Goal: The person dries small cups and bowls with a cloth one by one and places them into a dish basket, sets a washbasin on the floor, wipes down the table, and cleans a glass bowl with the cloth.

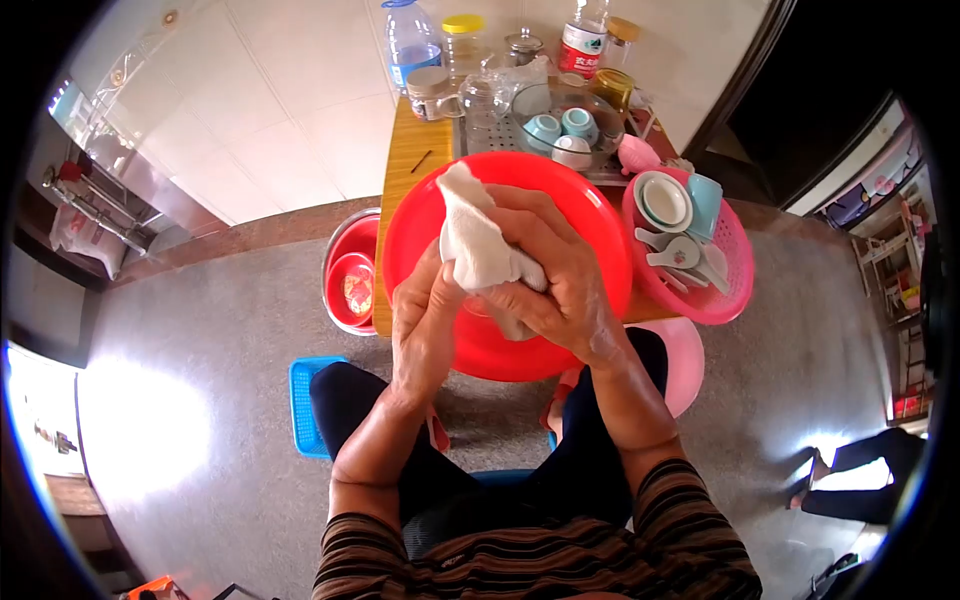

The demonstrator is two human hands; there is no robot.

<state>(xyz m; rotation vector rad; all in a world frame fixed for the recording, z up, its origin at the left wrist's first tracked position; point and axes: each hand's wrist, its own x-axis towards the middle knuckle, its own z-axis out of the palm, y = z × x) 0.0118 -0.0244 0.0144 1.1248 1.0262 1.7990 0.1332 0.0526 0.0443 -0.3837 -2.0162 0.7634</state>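
Both my hands are raised over a large red basin (412,215) and close around a white cloth (478,245). My left hand (425,310) pinches the cloth's lower left side, thumb on top. My right hand (555,275) wraps the other side, its fingers curled over the upper edge. One corner of the cloth sticks up above the fingers, and another part hangs below the right thumb. Whether something sits inside the cloth is hidden by its folds and my fingers.
A pink basket (735,270) with dishes and white spoons (675,252) stands right of the basin. Behind are a glass bowl (540,98) with small cups, jars and bottles on a wooden table (410,150). Red bowls (350,260) and a blue basket (303,410) are lower left. Another person's legs (855,480) show right.
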